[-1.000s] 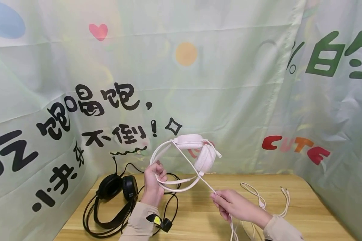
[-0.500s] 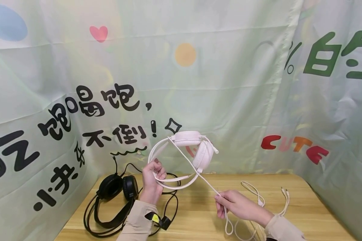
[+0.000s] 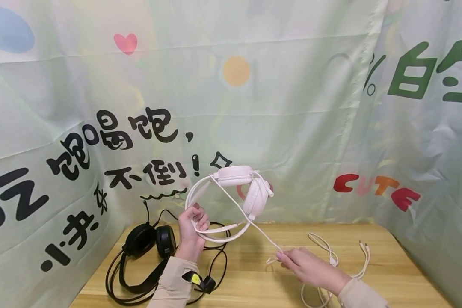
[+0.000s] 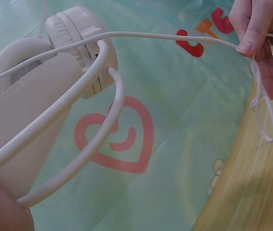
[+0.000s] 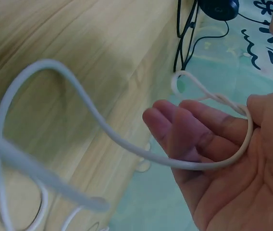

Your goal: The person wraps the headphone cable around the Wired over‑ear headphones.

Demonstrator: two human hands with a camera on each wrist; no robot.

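My left hand (image 3: 191, 231) grips the headband of a white headset (image 3: 235, 176) in the head view, holding it above the table. Its two ear cups point up and right, with a short microphone boom beside them. A white cable (image 3: 265, 235) stretches from the headset to my right hand (image 3: 309, 266). There my thumb and index finger pinch the cable. In the right wrist view, the cable (image 5: 189, 165) crosses my palm, its other fingers loosely spread. A small loop hangs from the pinch in the left wrist view. Part of the headband is hidden by my left hand.
A black headset (image 3: 140, 239) with coiled black cable lies at the left of the wooden table (image 3: 254, 282). More white cable (image 3: 323, 243) lies at the right, with plug ends (image 3: 363, 244). Printed cloth (image 3: 292, 128) hangs behind and at both sides.
My left hand and the white headset have shifted slightly left and up. My right hand has moved slightly right and down; the loose cable below it has been drawn up into a small loop.
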